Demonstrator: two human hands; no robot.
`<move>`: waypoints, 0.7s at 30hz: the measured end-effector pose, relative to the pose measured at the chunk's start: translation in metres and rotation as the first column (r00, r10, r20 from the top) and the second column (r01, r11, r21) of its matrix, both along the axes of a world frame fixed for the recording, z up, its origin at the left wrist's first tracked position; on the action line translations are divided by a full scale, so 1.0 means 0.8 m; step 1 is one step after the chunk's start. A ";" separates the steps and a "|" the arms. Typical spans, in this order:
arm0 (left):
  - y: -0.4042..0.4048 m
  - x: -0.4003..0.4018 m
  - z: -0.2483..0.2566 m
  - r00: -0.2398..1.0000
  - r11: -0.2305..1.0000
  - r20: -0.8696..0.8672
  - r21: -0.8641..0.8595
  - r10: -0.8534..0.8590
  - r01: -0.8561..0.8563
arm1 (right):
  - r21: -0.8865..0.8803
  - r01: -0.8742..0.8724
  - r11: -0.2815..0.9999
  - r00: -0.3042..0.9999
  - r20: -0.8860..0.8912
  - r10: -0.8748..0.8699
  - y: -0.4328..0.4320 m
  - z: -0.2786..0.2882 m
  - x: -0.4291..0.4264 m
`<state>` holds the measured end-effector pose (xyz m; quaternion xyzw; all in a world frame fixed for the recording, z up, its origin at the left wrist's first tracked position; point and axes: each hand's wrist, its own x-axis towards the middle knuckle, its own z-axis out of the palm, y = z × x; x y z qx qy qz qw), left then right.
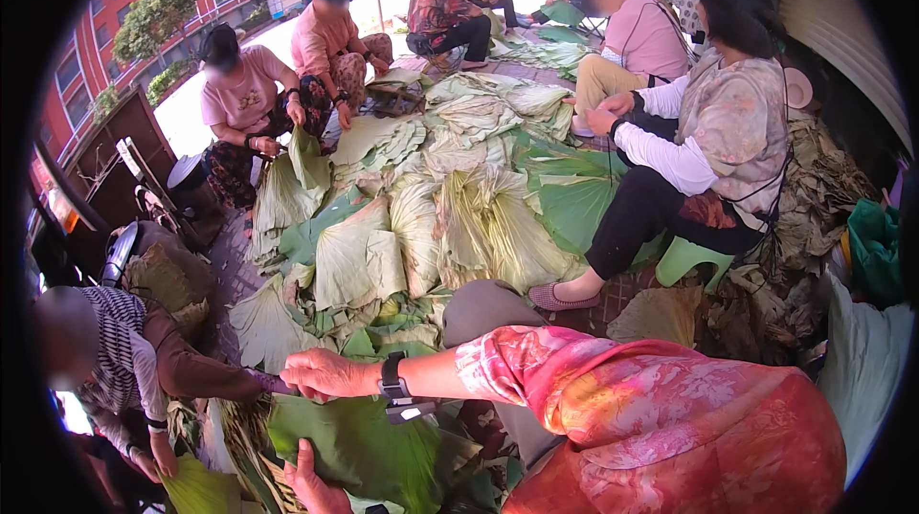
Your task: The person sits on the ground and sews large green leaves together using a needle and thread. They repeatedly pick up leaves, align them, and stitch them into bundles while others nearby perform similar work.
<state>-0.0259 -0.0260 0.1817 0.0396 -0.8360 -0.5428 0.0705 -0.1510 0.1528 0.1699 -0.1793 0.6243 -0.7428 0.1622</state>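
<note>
A large green lotus leaf (359, 442) spreads out low in the picture. Its near side is in my left hand (319, 485), the thumb lying over the leaf and the other fingers mostly hidden. My right hand (327, 374) is at the leaf's upper edge with its fingers curled. Whether those fingers pinch the leaf is not plain. A dark band with a small device (393, 377) is on my right wrist. Beside the held leaf, to its left, are folded, drying leaf strips (248, 435).
Pale, dried lotus leaves (409, 227) cover the paving ahead, with greener leaves (567, 198) among them. A seated person (739, 126) on a green stool (689, 259) is close on the right. Another person (122, 349) handles a leaf at left. Several others sit farther back.
</note>
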 end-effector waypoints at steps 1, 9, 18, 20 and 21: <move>-0.001 -0.006 -0.006 0.999 0.969 0.038 0.245 0.035 -0.043 | 0.013 -0.089 0.996 0.994 -0.057 0.089 -0.003 0.002 -0.001; 0.018 -0.014 -0.008 0.993 0.682 0.119 0.725 0.010 -0.094 | 0.116 0.199 0.973 0.900 -0.414 -0.135 -0.025 -0.007 0.003; 0.000 -0.009 0.000 0.981 0.628 0.172 0.756 0.084 -0.187 | -0.129 -0.161 0.978 0.966 0.182 0.183 0.004 -0.009 -0.016; -0.012 -0.006 0.006 0.980 0.624 0.168 0.756 0.108 -0.198 | 0.001 -0.339 0.941 0.937 0.086 0.338 -0.006 -0.009 -0.010; -0.021 -0.004 0.007 0.980 0.604 0.169 0.771 0.109 -0.201 | 0.119 -0.268 0.956 0.950 -0.134 0.283 -0.016 -0.005 0.005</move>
